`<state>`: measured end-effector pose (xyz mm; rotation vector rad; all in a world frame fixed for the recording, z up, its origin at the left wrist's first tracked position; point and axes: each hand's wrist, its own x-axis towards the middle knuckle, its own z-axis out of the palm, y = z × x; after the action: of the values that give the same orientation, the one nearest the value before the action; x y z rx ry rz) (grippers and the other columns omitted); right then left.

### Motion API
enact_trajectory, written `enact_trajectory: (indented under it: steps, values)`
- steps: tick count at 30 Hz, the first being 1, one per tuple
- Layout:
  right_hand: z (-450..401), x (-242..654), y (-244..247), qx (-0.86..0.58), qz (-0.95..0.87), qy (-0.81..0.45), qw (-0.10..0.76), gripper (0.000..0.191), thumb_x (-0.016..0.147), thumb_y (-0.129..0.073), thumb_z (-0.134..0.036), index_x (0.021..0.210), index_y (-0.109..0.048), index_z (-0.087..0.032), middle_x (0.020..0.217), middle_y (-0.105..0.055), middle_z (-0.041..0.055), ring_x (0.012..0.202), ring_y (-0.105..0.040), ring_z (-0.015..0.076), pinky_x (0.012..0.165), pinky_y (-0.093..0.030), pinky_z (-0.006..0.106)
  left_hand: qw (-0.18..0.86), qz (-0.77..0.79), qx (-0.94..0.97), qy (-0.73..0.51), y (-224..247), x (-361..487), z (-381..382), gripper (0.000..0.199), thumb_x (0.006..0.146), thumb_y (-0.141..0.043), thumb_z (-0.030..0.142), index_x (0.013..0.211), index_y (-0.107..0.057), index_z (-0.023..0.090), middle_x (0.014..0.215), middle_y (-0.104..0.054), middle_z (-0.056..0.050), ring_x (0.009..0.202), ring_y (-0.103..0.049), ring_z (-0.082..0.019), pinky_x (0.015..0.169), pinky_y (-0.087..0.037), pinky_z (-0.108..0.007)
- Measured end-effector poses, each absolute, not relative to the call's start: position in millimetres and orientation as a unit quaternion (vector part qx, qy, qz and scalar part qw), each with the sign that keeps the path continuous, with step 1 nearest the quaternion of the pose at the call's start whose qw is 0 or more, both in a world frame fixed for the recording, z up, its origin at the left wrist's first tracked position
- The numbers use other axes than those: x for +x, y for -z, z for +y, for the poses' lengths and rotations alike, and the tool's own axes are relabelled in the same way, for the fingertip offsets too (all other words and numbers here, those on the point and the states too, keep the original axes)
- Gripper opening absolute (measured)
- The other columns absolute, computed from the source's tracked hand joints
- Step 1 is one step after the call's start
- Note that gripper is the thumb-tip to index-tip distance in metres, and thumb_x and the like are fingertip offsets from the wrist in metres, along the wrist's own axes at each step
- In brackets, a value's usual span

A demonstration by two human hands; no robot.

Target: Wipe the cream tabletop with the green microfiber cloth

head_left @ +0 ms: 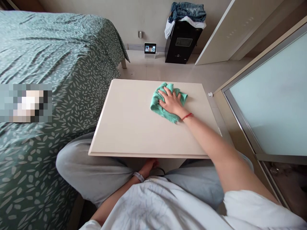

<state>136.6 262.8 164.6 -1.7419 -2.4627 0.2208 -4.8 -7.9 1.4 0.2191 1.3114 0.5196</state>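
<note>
My right hand (171,103) lies on a green cloth (159,110), its fingers spread and pressing the cloth against the tabletop. The cloth is bunched and wrinkled around the fingers, in the right half of the small cream table (127,121). A red string bracelet (187,116) circles my right wrist. Below the table's near edge, between my legs, rests my left hand (150,165), with a pale watch band (138,176) on the wrist. Its fingers are mostly hidden under the edge.
A bed (91,64) with a green leaf-print sheet stands at the left. Beyond the table are a small screen (150,50) on the floor and a black cabinet (181,44) topped with folded jeans (187,12). A door (223,35) and a frosted-panel cabinet (271,92) line the right.
</note>
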Motion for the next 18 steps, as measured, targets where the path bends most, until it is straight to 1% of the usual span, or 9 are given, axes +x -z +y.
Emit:
enact_trajectory:
  steps: [2,4,7,13,15,18]
  values:
    - [296,124,-166,-0.595,-0.798,-0.079,0.061,0.076,0.117,-0.038,-0.051,0.188,-0.047,-0.028,0.2,-0.031,0.016,0.172,-0.035,0.0594,0.128,-0.033,0.094,0.756,0.601,0.099,-0.24,-2,-5,-8,0.021,0.059,-0.048,0.027,0.071,-0.056,0.012,0.067,-0.059,-0.008,0.06,-0.055,-0.014,0.061,-0.04,-0.025]
    - [317,115,-170,-0.615,-0.784,-0.075,0.051,0.077,0.118,-0.034,-0.052,0.189,-0.044,-0.026,0.2,-0.029,0.017,0.174,-0.031,0.0585,0.128,-0.032,0.093,0.755,0.601,0.097,-0.243,-4,-6,-8,0.022,0.059,-0.048,0.027,0.072,-0.056,0.012,0.068,-0.059,-0.008,0.062,-0.055,-0.014,0.063,-0.04,-0.025]
    - [329,107,-177,-0.635,-0.769,-0.07,0.038,0.075,0.119,-0.031,-0.049,0.189,-0.041,-0.024,0.199,-0.031,0.0189,0.174,-0.031,0.0566,0.129,-0.032,0.091,0.754,0.602,0.097,-0.246,-5,-6,-9,0.021,0.06,-0.046,0.026,0.072,-0.056,0.012,0.068,-0.059,-0.008,0.061,-0.055,-0.014,0.064,-0.041,-0.026]
    - [310,110,-180,-0.629,-0.771,-0.097,0.04,0.078,0.117,-0.037,-0.044,0.191,-0.039,-0.022,0.203,-0.022,0.0149,0.18,-0.026,0.0527,0.139,-0.024,0.083,0.754,0.598,0.105,-0.25,-8,-5,-7,0.021,0.06,-0.047,0.025,0.073,-0.055,0.011,0.067,-0.059,-0.007,0.061,-0.055,-0.014,0.063,-0.041,-0.026]
    - [301,112,-175,-0.623,-0.774,-0.096,0.052,0.077,0.117,-0.038,-0.045,0.19,-0.041,-0.022,0.202,-0.024,0.0153,0.18,-0.027,0.0529,0.138,-0.024,0.085,0.754,0.599,0.107,-0.248,-9,-5,-7,0.02,0.06,-0.046,0.024,0.073,-0.055,0.011,0.066,-0.059,-0.007,0.061,-0.055,-0.014,0.063,-0.04,-0.025]
    - [275,113,-167,-0.623,-0.774,-0.084,0.079,0.074,0.117,-0.041,-0.047,0.187,-0.048,-0.024,0.199,-0.031,0.0179,0.177,-0.031,0.0564,0.133,-0.026,0.091,0.753,0.601,0.112,-0.243,-11,-5,-6,0.02,0.061,-0.044,0.022,0.073,-0.055,0.01,0.066,-0.059,-0.007,0.06,-0.054,-0.013,0.062,-0.04,-0.025]
